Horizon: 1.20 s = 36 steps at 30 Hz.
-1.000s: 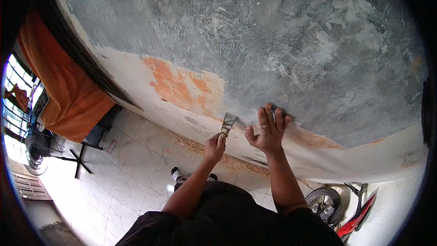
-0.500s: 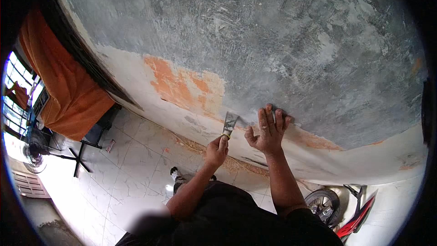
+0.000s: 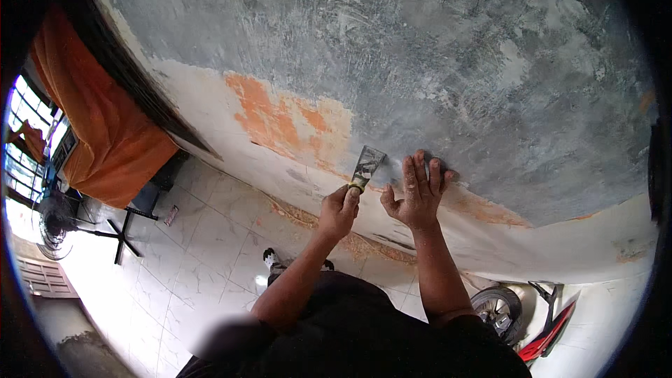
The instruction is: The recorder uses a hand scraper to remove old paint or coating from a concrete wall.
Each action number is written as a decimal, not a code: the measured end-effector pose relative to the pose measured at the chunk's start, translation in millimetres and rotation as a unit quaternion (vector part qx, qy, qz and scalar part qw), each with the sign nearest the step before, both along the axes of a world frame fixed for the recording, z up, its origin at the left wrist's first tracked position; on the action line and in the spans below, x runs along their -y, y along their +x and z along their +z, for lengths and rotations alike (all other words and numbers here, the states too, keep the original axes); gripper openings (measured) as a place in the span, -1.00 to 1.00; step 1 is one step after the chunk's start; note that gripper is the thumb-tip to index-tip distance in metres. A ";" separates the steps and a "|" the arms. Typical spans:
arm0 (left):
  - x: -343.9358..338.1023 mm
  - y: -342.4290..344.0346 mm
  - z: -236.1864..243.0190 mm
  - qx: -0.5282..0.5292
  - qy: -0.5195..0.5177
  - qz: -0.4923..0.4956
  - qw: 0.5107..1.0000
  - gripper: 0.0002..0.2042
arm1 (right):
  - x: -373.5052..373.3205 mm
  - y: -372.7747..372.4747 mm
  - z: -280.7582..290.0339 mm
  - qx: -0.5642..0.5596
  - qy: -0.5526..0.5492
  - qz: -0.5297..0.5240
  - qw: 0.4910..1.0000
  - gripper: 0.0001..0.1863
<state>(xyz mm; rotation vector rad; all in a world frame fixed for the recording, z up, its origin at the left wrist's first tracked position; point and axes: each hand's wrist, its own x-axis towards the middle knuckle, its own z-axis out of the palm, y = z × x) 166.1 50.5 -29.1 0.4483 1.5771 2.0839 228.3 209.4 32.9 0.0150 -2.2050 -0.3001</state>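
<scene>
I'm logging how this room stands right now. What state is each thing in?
Left hand: closed around the scraper.
Scraper: wide end up, leaning right; contact with the wall unclear.
Right hand: open against the wall, thumb spread.
Wall: patchy grey above, whitish below, with a worn orange patch.
Debris: scattered along the wall's foot.
Orange cloth: draped, creased.
Pedestal fan: upright; can't tell if running.

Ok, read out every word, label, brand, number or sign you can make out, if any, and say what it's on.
No readable text.
Small item on the tiled floor: too small to make out any print.
Scraper in the left hand: dark marks, no legible letters.
</scene>
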 end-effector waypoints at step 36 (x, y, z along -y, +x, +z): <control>1.5 9.3 -63.1 0.071 -0.014 0.002 0.997 -0.68 | 4.2 -0.4 1.7 -0.003 -0.002 0.005 1.000 -0.36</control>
